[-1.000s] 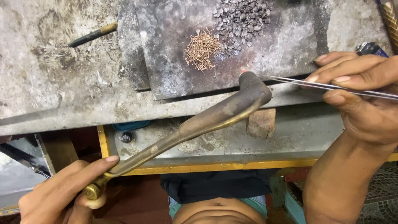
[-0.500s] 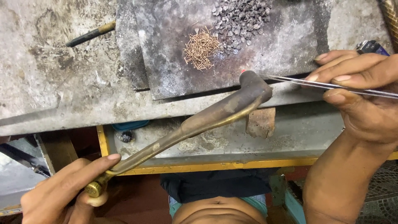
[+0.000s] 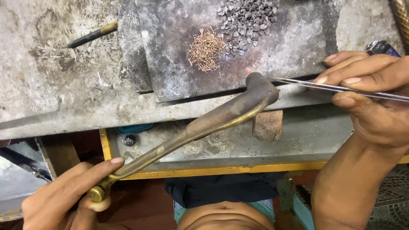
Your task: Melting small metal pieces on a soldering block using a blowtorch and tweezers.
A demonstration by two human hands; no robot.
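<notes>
My left hand (image 3: 64, 196) grips the brass end of a long bent torch (image 3: 204, 123), whose dark head (image 3: 260, 85) points at the edge of a grey soldering slab (image 3: 170, 64); a small red glow shows at its tip. My right hand (image 3: 370, 93) pinches thin metal tweezers (image 3: 306, 84), their points reaching left to the torch head. On the slab lie a heap of short copper-coloured wire bits (image 3: 206, 49) and a pile of small dark grey pieces (image 3: 245, 19).
A dark pen-like tool (image 3: 91, 35) lies on the rough grey bench at upper left. A blue lighter (image 3: 383, 47) sits behind my right fingers. A wooden peg (image 3: 267, 125) juts from the bench front above a yellow-edged drawer (image 3: 213, 170).
The torch head has shifted slightly and a small red glow now shows at its tip. Both hands hold almost the same places.
</notes>
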